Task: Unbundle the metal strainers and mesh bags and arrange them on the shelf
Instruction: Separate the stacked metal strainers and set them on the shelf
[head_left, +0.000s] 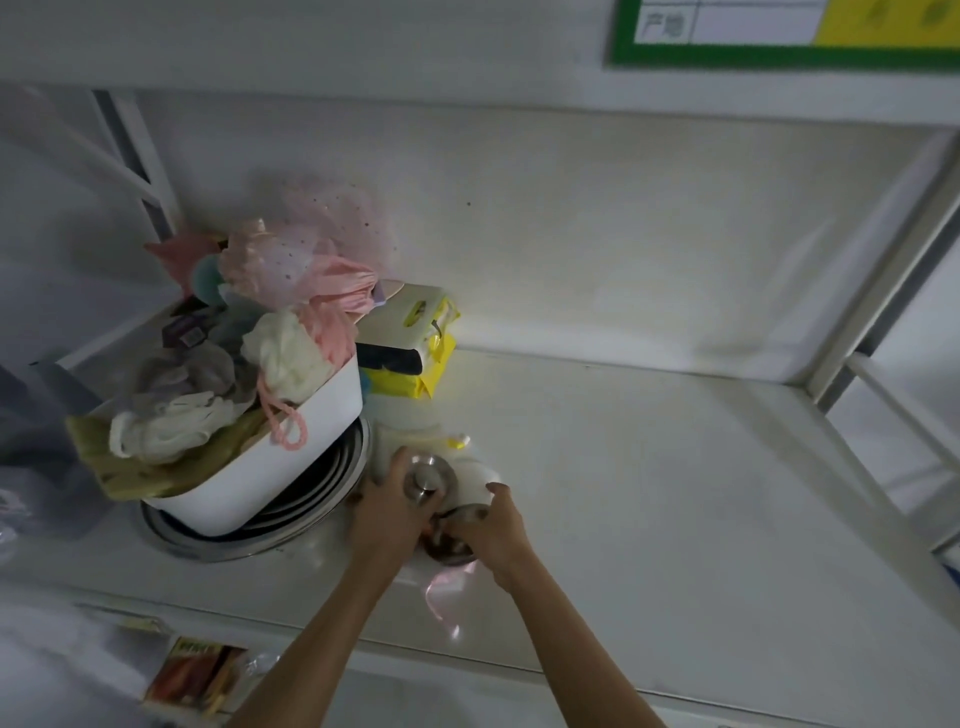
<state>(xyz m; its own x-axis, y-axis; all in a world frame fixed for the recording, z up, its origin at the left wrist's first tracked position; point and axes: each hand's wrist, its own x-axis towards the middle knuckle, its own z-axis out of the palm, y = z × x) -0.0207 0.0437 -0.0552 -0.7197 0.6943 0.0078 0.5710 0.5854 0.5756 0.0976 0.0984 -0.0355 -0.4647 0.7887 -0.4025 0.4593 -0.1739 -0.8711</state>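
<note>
On the white shelf (649, 493) both my hands meet over a small bundle. My left hand (387, 512) grips a round metal strainer (427, 475) from the left, its shiny top facing up. My right hand (493, 525) closes on a second metal strainer (451, 551) just below and to the right. A pale pink ribbon (447, 592) trails from under the bundle toward the shelf's front edge. White mesh bags (475, 480) lie behind my hands, partly hidden by them.
A white bin (291, 457) heaped with mesh sponges and pink netting sits on stacked metal pans (322, 499) to the left. Yellow packets (421, 338) stand behind it. The shelf frame (883, 291) rises on the right. A green-bordered sign (779, 31) hangs above.
</note>
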